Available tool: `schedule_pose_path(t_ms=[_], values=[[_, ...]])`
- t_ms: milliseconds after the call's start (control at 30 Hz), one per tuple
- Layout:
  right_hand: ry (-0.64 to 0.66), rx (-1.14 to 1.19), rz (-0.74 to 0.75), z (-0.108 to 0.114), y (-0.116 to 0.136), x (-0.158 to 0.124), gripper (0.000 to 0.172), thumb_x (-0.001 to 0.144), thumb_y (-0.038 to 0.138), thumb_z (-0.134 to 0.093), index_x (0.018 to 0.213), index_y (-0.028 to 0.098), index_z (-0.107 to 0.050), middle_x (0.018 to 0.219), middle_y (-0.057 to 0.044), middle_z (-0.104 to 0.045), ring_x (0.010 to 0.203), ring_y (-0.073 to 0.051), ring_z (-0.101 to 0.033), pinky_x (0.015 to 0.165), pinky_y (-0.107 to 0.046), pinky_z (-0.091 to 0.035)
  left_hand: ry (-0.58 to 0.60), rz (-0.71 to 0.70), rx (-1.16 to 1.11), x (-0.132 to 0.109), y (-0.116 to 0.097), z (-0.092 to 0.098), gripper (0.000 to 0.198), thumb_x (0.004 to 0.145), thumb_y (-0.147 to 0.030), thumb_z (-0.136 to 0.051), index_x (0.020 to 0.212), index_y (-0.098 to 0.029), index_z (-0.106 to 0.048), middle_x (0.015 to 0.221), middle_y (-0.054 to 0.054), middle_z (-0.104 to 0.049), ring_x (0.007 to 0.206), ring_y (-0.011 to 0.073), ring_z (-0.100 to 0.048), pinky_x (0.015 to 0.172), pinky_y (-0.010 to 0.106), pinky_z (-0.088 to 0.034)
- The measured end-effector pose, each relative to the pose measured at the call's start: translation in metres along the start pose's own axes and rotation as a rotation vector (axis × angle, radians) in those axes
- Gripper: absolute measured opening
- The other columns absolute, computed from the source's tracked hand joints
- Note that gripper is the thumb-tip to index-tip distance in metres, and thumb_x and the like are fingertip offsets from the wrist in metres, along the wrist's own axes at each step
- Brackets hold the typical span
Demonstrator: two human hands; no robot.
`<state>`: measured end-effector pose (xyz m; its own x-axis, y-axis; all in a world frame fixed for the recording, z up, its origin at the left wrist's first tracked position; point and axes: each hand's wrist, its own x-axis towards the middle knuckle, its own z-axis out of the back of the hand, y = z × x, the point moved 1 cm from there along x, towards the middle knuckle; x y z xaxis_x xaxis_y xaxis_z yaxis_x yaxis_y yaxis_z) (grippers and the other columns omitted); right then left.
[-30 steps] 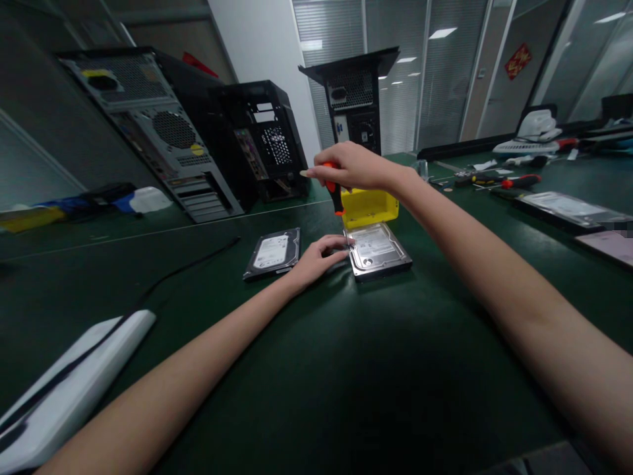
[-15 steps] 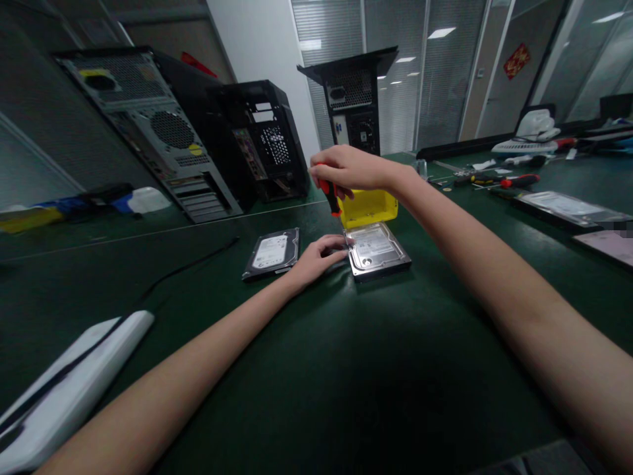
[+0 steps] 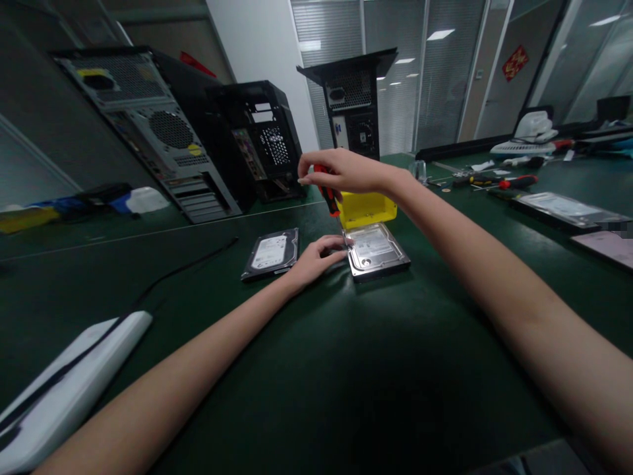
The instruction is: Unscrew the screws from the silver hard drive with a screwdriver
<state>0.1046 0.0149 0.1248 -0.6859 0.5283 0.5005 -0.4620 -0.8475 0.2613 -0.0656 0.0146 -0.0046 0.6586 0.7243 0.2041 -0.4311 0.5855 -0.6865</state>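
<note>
A red and black screwdriver [image 3: 328, 192] stands nearly upright in my right hand [image 3: 341, 168], its handle under the palm and fingers. The shaft points down at the far left corner of a silver hard drive [image 3: 383, 249] lying flat on the green table. Where the tip meets the drive is too small to make out. My left hand [image 3: 316, 258] rests at the drive's left edge, fingers and thumb closed on it. Just left of that hand lies a second hard drive [image 3: 270, 253] with a white label. Behind the silver drive sits a yellow bin [image 3: 370, 208].
Computer cases [image 3: 168, 132] stand along the back, left and centre. A white object with a black cable [image 3: 74, 382] lies front left. To the right are red and black hand tools [image 3: 517, 181], another hard drive [image 3: 558, 206] and a pinkish flat piece [image 3: 606, 244].
My right hand has shifted slightly left on the screwdriver handle, its fingers reaching further out. The left hand and the silver drive stay in place.
</note>
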Motion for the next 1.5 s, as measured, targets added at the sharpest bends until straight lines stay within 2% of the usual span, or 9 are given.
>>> schedule_pose_path(t_ms=[333,500,600,800,967,1167,1300,1500], values=[[0.005,-0.026,-0.016,-0.0012,-0.0023,-0.0023,0.024,0.095,0.031,-0.043,0.096,0.01,-0.055,0.08,-0.001,-0.053,0.056,-0.003,-0.045,0.056,-0.017,-0.036,-0.007,0.009,-0.012,0.0001,-0.0026,-0.0013,0.036,0.087,-0.034,-0.055,0.119,-0.019,-0.062,0.129,0.008,-0.056,0.121,0.0221,-0.051,0.106,0.038,-0.036],[-0.018,-0.071,-0.015,0.0004,-0.0012,-0.0038,0.031,0.093,0.038,-0.045,0.087,0.009,-0.054,0.072,-0.001,-0.05,0.059,-0.005,-0.043,0.059,-0.019,-0.035,0.001,0.009,-0.017,0.0,-0.0003,-0.0009,0.036,0.088,-0.035,-0.054,0.119,-0.02,-0.062,0.13,0.007,-0.056,0.121,0.0219,-0.05,0.106,0.039,-0.036],[-0.04,-0.055,-0.039,0.0019,0.0003,-0.0054,0.033,0.095,0.035,-0.037,0.087,0.009,-0.054,0.074,-0.002,-0.051,0.06,-0.006,-0.042,0.059,-0.02,-0.035,0.003,-0.001,-0.017,-0.0001,0.001,-0.0001,0.036,0.088,-0.036,-0.054,0.12,-0.02,-0.061,0.13,0.007,-0.055,0.122,0.022,-0.049,0.106,0.038,-0.036],[0.005,-0.021,-0.058,0.0031,-0.0024,-0.0073,0.026,0.091,0.016,-0.03,0.1,0.01,-0.053,0.079,-0.002,-0.052,0.056,-0.006,-0.043,0.057,-0.02,-0.037,0.0,-0.007,-0.027,0.0001,-0.0006,-0.0004,0.036,0.087,-0.036,-0.055,0.119,-0.02,-0.061,0.13,0.007,-0.056,0.123,0.0222,-0.049,0.106,0.039,-0.035],[0.033,-0.068,-0.037,0.0036,-0.0003,-0.0081,0.03,0.093,0.02,-0.032,0.12,0.012,-0.044,0.069,0.002,-0.048,0.054,-0.008,-0.042,0.063,-0.022,-0.038,-0.003,0.003,-0.024,-0.001,-0.0048,-0.001,0.035,0.087,-0.034,-0.054,0.119,-0.02,-0.062,0.129,0.007,-0.056,0.122,0.0227,-0.05,0.105,0.04,-0.037],[-0.002,-0.156,0.026,0.0028,-0.0014,-0.0057,0.033,0.093,0.028,-0.038,0.121,0.011,-0.046,0.076,0.001,-0.052,0.064,-0.009,-0.044,0.069,-0.024,-0.036,-0.001,0.002,-0.023,-0.0001,-0.0014,-0.0011,0.036,0.087,-0.036,-0.054,0.119,-0.021,-0.062,0.13,0.007,-0.056,0.122,0.0224,-0.05,0.106,0.04,-0.036],[-0.007,-0.202,0.046,0.0012,-0.0059,-0.0026,0.033,0.094,0.034,-0.04,0.113,0.011,-0.052,0.083,-0.002,-0.056,0.07,-0.01,-0.045,0.073,-0.026,-0.034,-0.006,-0.002,-0.023,0.0009,0.0008,-0.001,0.037,0.087,-0.038,-0.055,0.119,-0.021,-0.062,0.13,0.007,-0.056,0.122,0.023,-0.05,0.107,0.039,-0.036],[-0.049,-0.206,0.023,0.0023,-0.008,-0.0007,0.035,0.09,0.044,-0.048,0.086,0.011,-0.057,0.074,-0.001,-0.052,0.069,-0.01,-0.042,0.07,-0.026,-0.031,-0.005,0.003,-0.014,0.0006,0.0003,-0.001,0.036,0.087,-0.035,-0.055,0.119,-0.02,-0.062,0.129,0.008,-0.056,0.122,0.0214,-0.05,0.107,0.038,-0.036]])
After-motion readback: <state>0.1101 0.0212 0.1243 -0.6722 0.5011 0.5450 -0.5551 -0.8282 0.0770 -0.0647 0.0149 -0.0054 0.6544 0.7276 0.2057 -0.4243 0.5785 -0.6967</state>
